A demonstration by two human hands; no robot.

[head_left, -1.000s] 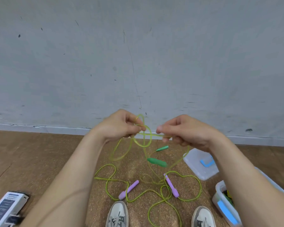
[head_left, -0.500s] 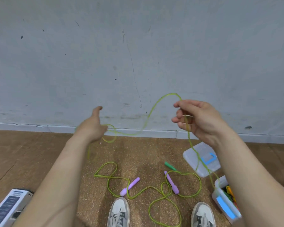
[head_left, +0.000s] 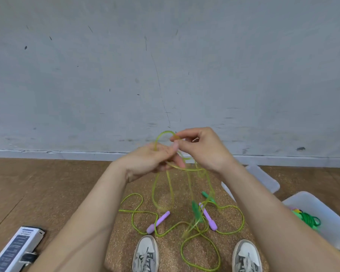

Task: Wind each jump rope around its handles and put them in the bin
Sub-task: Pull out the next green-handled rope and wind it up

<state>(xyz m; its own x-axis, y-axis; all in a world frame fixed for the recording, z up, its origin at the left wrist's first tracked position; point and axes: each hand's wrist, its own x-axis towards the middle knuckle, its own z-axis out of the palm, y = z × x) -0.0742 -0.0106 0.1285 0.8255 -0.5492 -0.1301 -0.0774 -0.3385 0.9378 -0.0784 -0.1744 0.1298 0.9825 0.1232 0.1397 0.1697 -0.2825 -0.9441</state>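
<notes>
Held at chest height, green rope [head_left: 162,193]: left hand [head_left: 151,163] curled round gathered loops, right hand [head_left: 202,150] pinching the top bend. Green handle [head_left: 195,210] dangling below, blurred. Likely still sorting strands before winding. Best to bring both handles together first, then wrap snugly; keep the slack clear of the purple-handled rope [head_left: 159,222] sprawled by the shoes [head_left: 145,254]. Brown cork floor [head_left: 77,193]. Right: open bin [head_left: 310,197], one green rope inside; lid [head_left: 263,178] behind. Beyond: scuffed grey wall [head_left: 165,75].
</notes>
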